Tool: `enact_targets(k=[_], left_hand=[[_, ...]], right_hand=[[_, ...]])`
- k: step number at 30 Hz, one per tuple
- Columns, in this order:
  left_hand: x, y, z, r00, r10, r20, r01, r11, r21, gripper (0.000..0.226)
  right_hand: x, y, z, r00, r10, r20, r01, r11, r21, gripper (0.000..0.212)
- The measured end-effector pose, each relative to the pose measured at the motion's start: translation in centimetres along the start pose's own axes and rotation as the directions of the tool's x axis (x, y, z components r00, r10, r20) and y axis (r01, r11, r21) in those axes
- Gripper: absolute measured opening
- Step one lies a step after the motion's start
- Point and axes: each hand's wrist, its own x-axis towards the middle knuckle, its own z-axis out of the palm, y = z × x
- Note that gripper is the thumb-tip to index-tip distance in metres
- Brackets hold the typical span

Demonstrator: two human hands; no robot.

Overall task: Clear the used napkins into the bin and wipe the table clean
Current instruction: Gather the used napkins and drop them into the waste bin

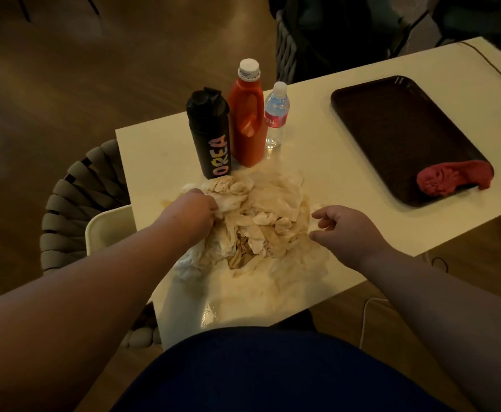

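A heap of crumpled, brown-stained napkins (261,221) lies on the white table (347,162), near its left end. My left hand (191,214) rests on the heap's left side, its fingers curled into the paper. At the heap's right edge my right hand (344,227) hovers with loosely curled fingers and holds nothing. A pale bin (106,228) stands below the table's left edge, partly hidden by my left forearm. A crumpled red cloth (451,178) lies on the near corner of a dark tray (392,126). Wet brown smears (237,304) show on the table in front of the heap.
Behind the heap stand a black flask (210,135), an orange-red jug (247,114) with a white cap, and a small water bottle (276,114). A woven chair (73,203) sits left of the table. A cable (493,66) runs across the table's far right corner.
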Motion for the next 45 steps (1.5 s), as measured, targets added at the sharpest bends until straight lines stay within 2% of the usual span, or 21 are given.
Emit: enact_targets(k=[3, 9, 17, 21, 25, 28, 33, 37, 40, 45], left_hand=[[-0.8, -0.3, -1.0, 1.0, -0.007, -0.014, 0.007, 1.0, -0.005, 0.033], [-3.9, -1.2, -3.1, 0.986, -0.041, -0.16, 0.021, 0.992, -0.123, 0.028], [-7.3, -2.6, -3.1, 0.967, -0.115, -0.227, 0.07, 0.977, -0.199, 0.025], [-8.0, -2.9, -2.5, 0.958, -0.125, -0.257, 0.068, 0.973, -0.22, 0.023], [-8.3, -3.1, -2.1, 0.952, -0.142, -0.271, 0.076, 0.968, -0.241, 0.022], [-8.4, -3.3, -2.2, 0.948, -0.154, -0.278, 0.085, 0.966, -0.243, 0.023], [-8.4, -3.9, -2.8, 0.939, -0.169, -0.301, 0.088, 0.96, -0.267, 0.025], [-8.2, -4.5, -3.4, 0.928, -0.164, -0.335, 0.074, 0.961, -0.267, 0.023], [-8.1, -4.8, -3.9, 0.922, -0.163, -0.352, 0.07, 0.962, -0.262, 0.022], [-8.0, -5.0, -4.5, 0.925, -0.203, -0.32, 0.113, 0.953, -0.28, 0.024]], right_hand=[[1.1, -0.7, 0.1, 1.0, -0.023, -0.008, 0.023, 1.0, -0.01, 0.04], [4.9, -2.8, 1.0, 0.999, -0.034, 0.017, 0.034, 0.999, -0.028, 0.041], [9.0, -5.8, 3.2, 0.992, -0.046, 0.12, 0.078, 0.957, -0.278, 0.052], [10.0, -6.2, 4.5, 0.98, -0.012, 0.196, 0.092, 0.912, -0.4, 0.038], [10.2, -6.3, 5.0, 0.98, -0.019, 0.199, 0.109, 0.887, -0.448, 0.019], [9.9, -6.8, 4.6, 0.983, -0.033, 0.179, 0.106, 0.901, -0.421, 0.013], [8.6, -7.9, 2.5, 0.989, -0.108, 0.103, 0.131, 0.956, -0.261, 0.029], [6.8, -9.1, 0.3, 0.985, -0.173, 0.02, 0.174, 0.969, -0.178, 0.021], [5.4, -9.4, -1.1, 0.975, -0.219, -0.046, 0.214, 0.972, -0.1, 0.024], [2.9, -10.2, -2.9, 0.946, -0.298, -0.13, 0.297, 0.954, -0.028, 0.014]])
